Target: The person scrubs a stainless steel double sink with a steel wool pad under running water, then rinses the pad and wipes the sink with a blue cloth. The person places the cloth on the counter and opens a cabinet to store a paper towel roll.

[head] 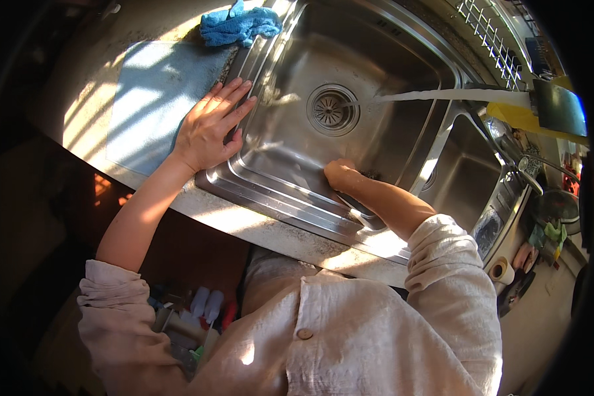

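Observation:
My left hand [213, 121] rests palm down on the left rim of a stainless steel sink [282, 131], its fingers apart and holding nothing. My right hand [339, 173] is inside the main bowl, low against the wall nearest me, with its fingers curled out of sight. A small dark, rough patch [371, 174], perhaps a scrubber, shows just behind that wrist; whether the hand grips anything is hidden. From the metal faucet [559, 106] at the right, a stream of water [425, 95] runs toward the round drain strainer [329, 110].
A crumpled blue cloth [240, 24] lies at the sink's upper left corner, above a flat light-blue cloth [151, 106]. A smaller second bowl [463, 185] adjoins on the right. Beyond are a white wire rack [492, 47] and a brown roll [501, 270]. Containers [207, 304] stand below the counter.

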`<state>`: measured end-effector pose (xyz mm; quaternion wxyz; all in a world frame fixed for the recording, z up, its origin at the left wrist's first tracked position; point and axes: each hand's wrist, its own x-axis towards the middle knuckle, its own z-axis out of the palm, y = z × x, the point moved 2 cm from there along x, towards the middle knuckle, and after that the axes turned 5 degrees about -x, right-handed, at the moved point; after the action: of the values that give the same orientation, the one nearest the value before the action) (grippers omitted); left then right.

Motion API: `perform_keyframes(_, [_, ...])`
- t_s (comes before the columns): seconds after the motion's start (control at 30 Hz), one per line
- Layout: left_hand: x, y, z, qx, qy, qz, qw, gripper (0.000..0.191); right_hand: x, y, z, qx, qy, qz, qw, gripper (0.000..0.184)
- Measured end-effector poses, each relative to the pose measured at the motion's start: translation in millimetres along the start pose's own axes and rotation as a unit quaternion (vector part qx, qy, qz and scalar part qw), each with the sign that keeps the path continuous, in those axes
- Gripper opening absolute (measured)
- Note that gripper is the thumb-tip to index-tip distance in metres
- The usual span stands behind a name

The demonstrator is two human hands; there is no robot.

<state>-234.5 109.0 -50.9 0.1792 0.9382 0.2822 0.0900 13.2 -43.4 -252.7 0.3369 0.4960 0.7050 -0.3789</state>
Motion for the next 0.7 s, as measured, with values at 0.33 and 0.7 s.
perform_keyframes(0.33, [0.1, -2.8, -2.2, 0.003, -0.006, -0.002, 1.000, 0.054, 56.1, -26.2, -126.0, 0.646, 0.232, -0.094, 0.721, 0.028])
perform_keyframes(0.7, [-6.5, -8.9, 5.1, -0.009, 0.038, 0.035, 0.999, 0.074, -33.9, -112.1, -92.9, 0.613, 0.228, -0.228, 0.721, 0.015])
